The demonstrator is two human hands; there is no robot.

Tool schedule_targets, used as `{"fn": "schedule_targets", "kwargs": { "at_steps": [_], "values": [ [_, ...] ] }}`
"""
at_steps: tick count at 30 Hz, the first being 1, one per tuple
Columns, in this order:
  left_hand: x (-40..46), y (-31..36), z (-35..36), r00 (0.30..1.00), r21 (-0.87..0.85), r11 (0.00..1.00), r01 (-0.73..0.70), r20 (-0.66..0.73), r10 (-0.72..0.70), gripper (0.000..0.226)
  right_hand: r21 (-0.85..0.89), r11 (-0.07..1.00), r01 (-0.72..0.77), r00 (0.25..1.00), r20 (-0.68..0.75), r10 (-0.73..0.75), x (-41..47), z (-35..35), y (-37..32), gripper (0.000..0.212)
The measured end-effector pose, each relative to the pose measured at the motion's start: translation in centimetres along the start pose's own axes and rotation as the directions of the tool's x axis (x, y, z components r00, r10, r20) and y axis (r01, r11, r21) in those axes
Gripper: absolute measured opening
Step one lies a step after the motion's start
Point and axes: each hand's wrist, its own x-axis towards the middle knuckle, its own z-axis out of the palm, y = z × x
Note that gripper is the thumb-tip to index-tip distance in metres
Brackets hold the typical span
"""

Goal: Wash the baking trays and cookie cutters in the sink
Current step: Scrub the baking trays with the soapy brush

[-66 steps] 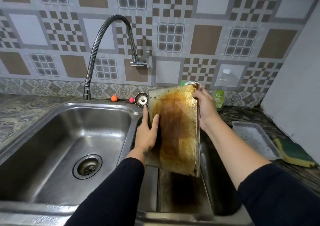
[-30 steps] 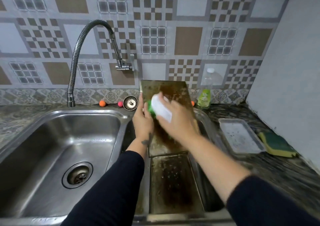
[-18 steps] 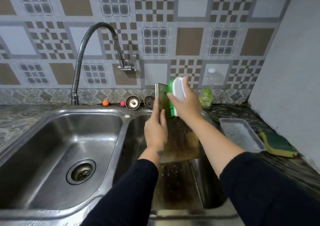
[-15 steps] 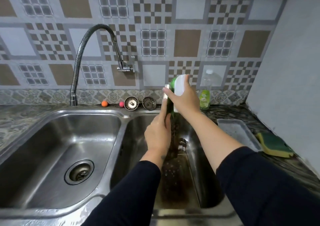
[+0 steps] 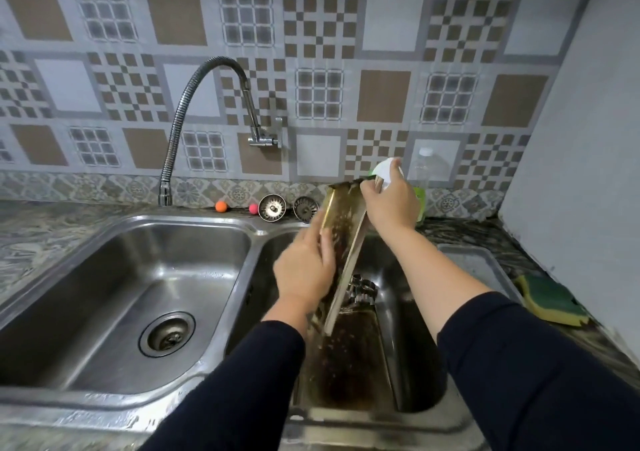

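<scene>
A yellow-and-green sponge (image 5: 550,303) lies on the dark stone counter (image 5: 485,232) at right. Two metal sink strainers (image 5: 272,207) stand against the patterned tiles, beside an orange ball (image 5: 221,206) and a pink ball (image 5: 253,209).

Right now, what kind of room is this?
It looks like a home kitchen, at the washing-up spot. There is a double steel sink with a bendy tap, a patterned tiled wall behind it, and the hands are holding a greasy baking tray over the sink.
</scene>
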Motion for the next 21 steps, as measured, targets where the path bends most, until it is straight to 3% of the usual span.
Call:
{"fn": "schedule_targets", "kwargs": {
  "at_steps": [2,5,8,13,18,21],
  "values": [
    [1.7,-2.0,-1.3,0.994,0.022,0.994,0.107,0.031,-0.107,0.051,0.1,0.995,0.019,0.999,0.025,-0.022,0.2,-0.3,-1.2,0.065],
    [3.1,-5.1,-3.2,0.957,0.096,0.973,0.208,0.183,-0.223,0.06,0.254,0.967,0.01,0.996,0.078,-0.031,-0.3,0.1,-3.0,0.059],
    [3.9,-8.2,-5.1,0.929,0.04,0.963,0.268,0.253,-0.269,0.065,0.383,0.923,-0.029,0.995,0.103,-0.011,-1.4,2.0,-4.9,0.056],
    [3.3,-14.7,-8.5,0.903,-0.005,0.947,0.322,0.302,-0.305,0.063,0.425,0.9,-0.098,0.985,0.167,0.029,-3.6,7.5,-7.8,0.059],
    [1.8,-22.8,-11.6,0.854,0.089,0.905,0.416,0.303,-0.422,0.069,0.163,0.985,-0.053,0.977,0.211,0.018,-5.0,11.5,-8.4,0.075],
    [0.4,-27.3,-12.1,0.771,0.169,0.84,0.515,0.336,-0.54,0.072,-0.143,0.99,0.02,0.978,0.206,0.01,-6.3,12.5,-8.1,0.083]
  ]
}}
